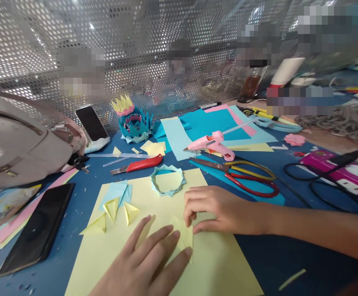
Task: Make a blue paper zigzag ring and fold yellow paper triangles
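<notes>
Small yellow paper piece [186,236] lies between my hands, on the large cream sheet [222,271] across the worktop [253,259]. My left hand [146,261] is loosely spread, fingertips resting on its left side; my right hand [212,209] is half curled at its right edge, though I can't tell whether it pinches. Folded yellow triangles [131,212] lie left, a light-blue ring [168,192] farther off.

A silvery perforated metal screen [135,31] is standing along the far side of a blue tabletop [267,255], while bright spots of light are glinting across it.
</notes>
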Tool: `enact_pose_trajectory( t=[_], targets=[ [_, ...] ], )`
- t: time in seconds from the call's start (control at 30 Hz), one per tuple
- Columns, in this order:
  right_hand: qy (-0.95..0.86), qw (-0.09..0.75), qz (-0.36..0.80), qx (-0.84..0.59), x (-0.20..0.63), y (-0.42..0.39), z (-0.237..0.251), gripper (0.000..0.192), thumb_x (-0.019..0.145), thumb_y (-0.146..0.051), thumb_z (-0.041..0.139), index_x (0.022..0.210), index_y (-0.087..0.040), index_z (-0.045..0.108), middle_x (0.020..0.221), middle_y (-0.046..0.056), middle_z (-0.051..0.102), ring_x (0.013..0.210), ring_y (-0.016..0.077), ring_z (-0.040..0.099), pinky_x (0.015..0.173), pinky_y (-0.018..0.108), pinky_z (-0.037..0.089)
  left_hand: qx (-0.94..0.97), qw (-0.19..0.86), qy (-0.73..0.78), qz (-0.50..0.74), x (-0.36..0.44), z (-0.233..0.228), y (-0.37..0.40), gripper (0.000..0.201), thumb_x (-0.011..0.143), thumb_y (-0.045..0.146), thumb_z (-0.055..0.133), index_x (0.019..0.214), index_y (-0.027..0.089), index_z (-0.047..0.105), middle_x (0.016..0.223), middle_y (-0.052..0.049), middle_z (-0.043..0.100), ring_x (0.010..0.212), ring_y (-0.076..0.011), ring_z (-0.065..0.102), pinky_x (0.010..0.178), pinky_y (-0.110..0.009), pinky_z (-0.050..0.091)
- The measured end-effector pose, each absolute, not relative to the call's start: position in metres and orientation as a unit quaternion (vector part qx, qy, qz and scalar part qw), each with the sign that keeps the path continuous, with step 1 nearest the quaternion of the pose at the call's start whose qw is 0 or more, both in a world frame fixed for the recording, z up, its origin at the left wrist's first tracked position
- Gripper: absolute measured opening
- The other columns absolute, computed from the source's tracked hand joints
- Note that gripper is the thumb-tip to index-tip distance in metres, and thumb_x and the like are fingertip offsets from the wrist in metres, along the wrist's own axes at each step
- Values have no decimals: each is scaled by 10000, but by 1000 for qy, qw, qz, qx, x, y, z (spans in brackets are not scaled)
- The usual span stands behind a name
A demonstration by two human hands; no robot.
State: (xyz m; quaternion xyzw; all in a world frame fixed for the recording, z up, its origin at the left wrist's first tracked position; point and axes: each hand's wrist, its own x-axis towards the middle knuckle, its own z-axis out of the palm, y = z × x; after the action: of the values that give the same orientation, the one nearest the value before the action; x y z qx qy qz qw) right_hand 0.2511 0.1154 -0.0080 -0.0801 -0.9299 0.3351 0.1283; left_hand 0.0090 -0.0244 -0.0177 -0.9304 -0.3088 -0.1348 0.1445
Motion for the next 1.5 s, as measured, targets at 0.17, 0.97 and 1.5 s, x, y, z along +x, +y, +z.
enact_pose_trajectory(
  t=[0.17, 0.97, 1.5],
  targets=[
    [-922, 123, 343, -128, 249, 111, -10, 191, 935, -365, 671, 932, -174, 671, 860, 5, 585, 841, 148, 551, 755, 267, 402, -927, 141, -314, -152, 11, -25, -22, 343, 1063, 263, 381, 1249, 192, 660, 1216, -50, 687, 1269, -197, 582, 1257, -495, 123],
    [-938, 96, 294, -158, 246, 100, -10, 122, 952, -242, 641, 865, -192, 572, 870, -12, 576, 800, 152, 505, 761, 288, 327, -920, 160, -320, -161, 18, -25, -16, 346, 1063, 230, 390, 1284, 279, 651, 1136, 31, 702, 1186, -168, 592, 1258, -521, 26],
    [-964, 176, 187, 66, 261, 114, -5, 359, 1063, -384, 418, 989, -225, 732, 719, 7, 572, 656, 140, 473, 610, 299, 287, -922, 167, -313, -155, 15, -26, -18, 342, 1061, 290, 404, 1319, 306, 627, 1142, 26, 728, 1213, -193, 598, 1252, -534, 55]
  ],
)
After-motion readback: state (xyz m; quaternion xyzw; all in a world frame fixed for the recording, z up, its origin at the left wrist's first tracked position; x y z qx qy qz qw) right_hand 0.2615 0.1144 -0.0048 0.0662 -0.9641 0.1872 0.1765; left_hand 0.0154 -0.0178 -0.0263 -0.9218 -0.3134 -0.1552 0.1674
